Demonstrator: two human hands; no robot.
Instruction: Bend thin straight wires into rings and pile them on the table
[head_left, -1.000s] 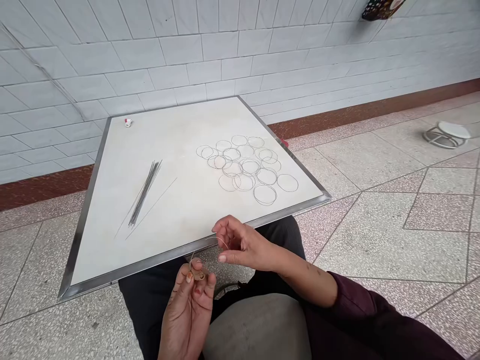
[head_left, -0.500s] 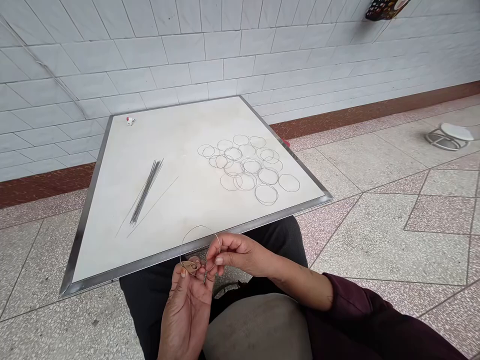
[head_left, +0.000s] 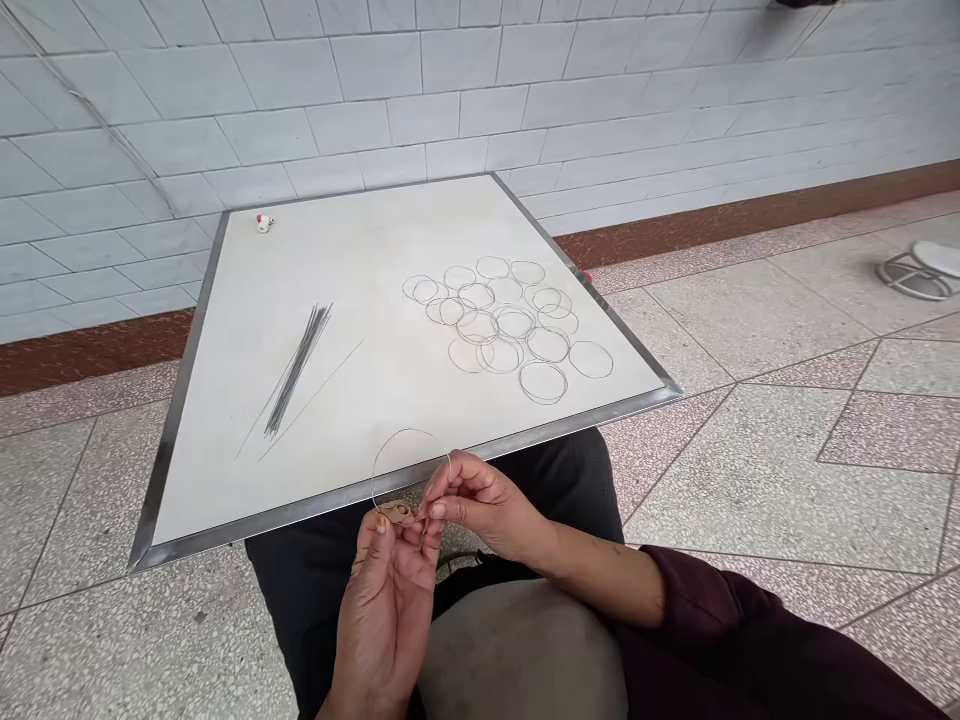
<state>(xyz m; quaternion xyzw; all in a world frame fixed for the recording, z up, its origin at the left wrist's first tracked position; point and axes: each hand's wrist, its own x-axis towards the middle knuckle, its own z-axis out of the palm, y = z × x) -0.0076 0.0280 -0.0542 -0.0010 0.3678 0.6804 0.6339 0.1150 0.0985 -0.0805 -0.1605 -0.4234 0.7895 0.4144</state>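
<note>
Before the tabletop point(head_left: 360, 250), left fingers point(head_left: 380, 536) and right fingers point(head_left: 459, 511) clamp a bent wire point(head_left: 409, 430), rings point(head_left: 517, 339) formed, straight wires point(head_left: 298, 368) remaining

A white table point(head_left: 382, 260) with a metal edge stands before a far wall point(head_left: 600, 105) of pale tiles with a red-brown baseboard point(head_left: 750, 212); at far right, a white stool point(head_left: 939, 258) sits on the speckled floor point(head_left: 750, 480).

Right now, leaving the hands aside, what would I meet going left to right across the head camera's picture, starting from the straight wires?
Bundle of straight wires, held wire loop, rightmost wire ring, white-topped stool.
</note>
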